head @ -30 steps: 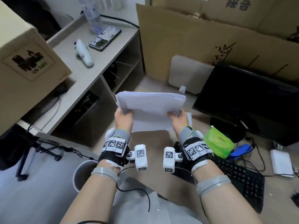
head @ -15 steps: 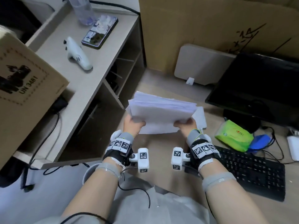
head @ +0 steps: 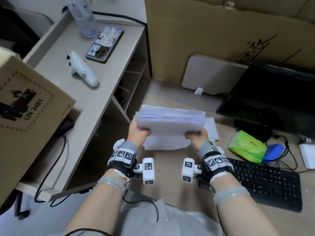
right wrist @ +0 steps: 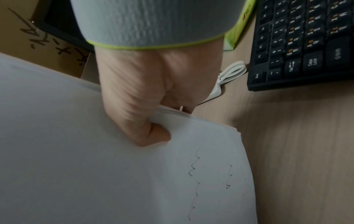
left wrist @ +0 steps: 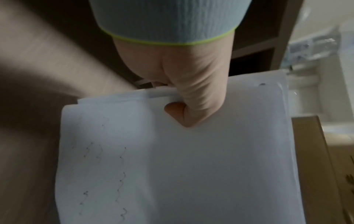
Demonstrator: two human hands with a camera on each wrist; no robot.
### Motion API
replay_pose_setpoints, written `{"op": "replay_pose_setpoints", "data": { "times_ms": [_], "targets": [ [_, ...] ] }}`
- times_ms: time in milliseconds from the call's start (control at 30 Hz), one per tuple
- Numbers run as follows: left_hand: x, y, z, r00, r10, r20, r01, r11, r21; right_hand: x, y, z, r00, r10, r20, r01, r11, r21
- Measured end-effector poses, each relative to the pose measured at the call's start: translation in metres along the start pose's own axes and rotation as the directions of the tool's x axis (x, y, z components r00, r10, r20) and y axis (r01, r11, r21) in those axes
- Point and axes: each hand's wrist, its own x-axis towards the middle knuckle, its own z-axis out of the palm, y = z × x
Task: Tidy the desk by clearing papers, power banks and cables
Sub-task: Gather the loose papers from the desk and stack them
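A thick stack of white papers [head: 170,120] hangs above the wooden desk [head: 167,176], held at its near corners by both hands. My left hand [head: 139,132] pinches the left corner, thumb on top, and the left wrist view shows that thumb [left wrist: 184,115] pressed on the top sheet [left wrist: 191,166]. My right hand [head: 196,135] pinches the right corner the same way, seen in the right wrist view with the thumb [right wrist: 151,134] on the paper [right wrist: 95,166]. A white power bank [head: 306,155] and a blue one [head: 274,150] with black cables [head: 289,160] lie at the right.
A black keyboard [head: 265,183] lies right of my right wrist, with a green tissue pack [head: 247,147] and a monitor [head: 272,99] behind. A white cable [right wrist: 231,72] lies by the keyboard's corner. A side shelf [head: 105,68] at left carries a phone [head: 104,45], a white controller [head: 83,70], a bottle and a cardboard box [head: 25,120].
Both hands have lowered the paper stack toward the desk and levelled it, edges now squared. The head view has tipped down and drawn closer.
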Motion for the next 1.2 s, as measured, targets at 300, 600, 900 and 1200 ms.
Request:
{"op": "replay_pose_setpoints", "data": {
  "times_ms": [300, 600, 900, 1200],
  "targets": [
    [0.004, -0.02, 0.002, 0.993, -0.104, 0.057, 0.098, 0.99, 0.1, -0.009, -0.001, 0.006, 0.999, -0.046, 0.013, 0.044, 0.99, 0.131],
    [0.009, 0.02, 0.004, 0.993, 0.059, -0.102, -0.061, 0.998, -0.021, -0.007, -0.038, 0.0, 0.978, -0.198, -0.073, 0.206, 0.969, 0.137],
    [0.001, 0.023, -0.002, 0.983, -0.069, 0.169, 0.076, 0.997, -0.031, -0.003, -0.051, -0.021, 0.98, -0.196, -0.034, 0.196, 0.927, 0.32],
    [0.007, 0.026, -0.002, 0.999, -0.046, 0.021, 0.048, 0.992, -0.118, -0.015, -0.021, -0.024, 0.971, -0.041, 0.234, 0.044, 0.999, -0.008]
  ]
}}
